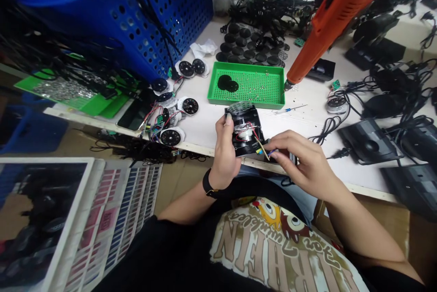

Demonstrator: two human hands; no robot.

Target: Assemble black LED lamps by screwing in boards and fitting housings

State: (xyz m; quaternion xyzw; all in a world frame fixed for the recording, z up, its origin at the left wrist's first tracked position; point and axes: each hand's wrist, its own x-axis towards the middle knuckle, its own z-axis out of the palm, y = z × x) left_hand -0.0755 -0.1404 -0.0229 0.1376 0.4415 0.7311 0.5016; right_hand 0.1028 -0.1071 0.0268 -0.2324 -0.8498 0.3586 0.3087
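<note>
My left hand (224,151) grips a small black plastic housing (245,132) at the table's near edge; a motor and red and black wires show inside it, and a clear lens disc sits on its top. My right hand (300,162) is just right of the housing, fingers pinched on thin yellow and blue wires (265,151) that come out of its lower right corner. A black band circles my left wrist.
A green perforated tray (251,96) with two black discs and small screws lies behind the housing. An orange electric screwdriver (327,23) hangs above its right side. A blue perforated basket (143,14) stands at left, round black parts with wires (170,119) beside it, black casings (368,139) at right.
</note>
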